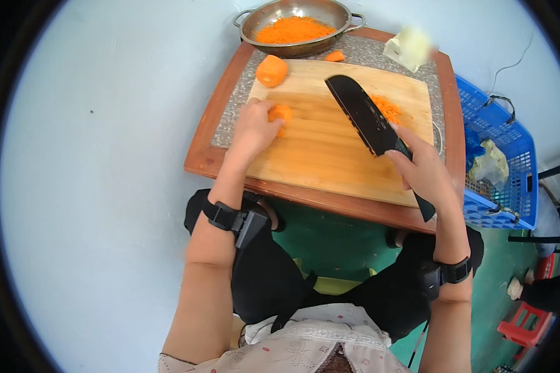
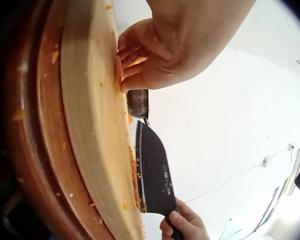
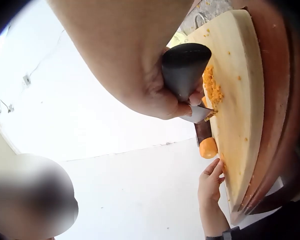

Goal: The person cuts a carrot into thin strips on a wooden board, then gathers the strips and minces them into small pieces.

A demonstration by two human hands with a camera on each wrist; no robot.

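My left hand [image 1: 255, 127] grips a carrot slice [image 1: 281, 114] at the left side of the wooden cutting board [image 1: 320, 152]. In the left wrist view the thumb and fingers close round the thin slice [image 2: 119, 74], flat on the wood. With my right hand [image 1: 424, 166] I hold a black kitchen knife [image 1: 358, 113] by its handle, the blade slanting up and left over the board. Chopped carrot [image 1: 387, 108] lies in a small heap beside the blade, and bits cling along its edge. A thick carrot chunk [image 1: 271, 71] stands at the board's far left corner.
Behind the board, a two-handled metal pan [image 1: 302, 50] holds shredded carrot [image 1: 294, 30]. A carrot end [image 1: 335, 56] and a pale crumpled wrapper [image 1: 407, 50] lie on the table's far part. On the right are a blue plastic basket [image 1: 524, 143] and a red stool [image 1: 522, 326].
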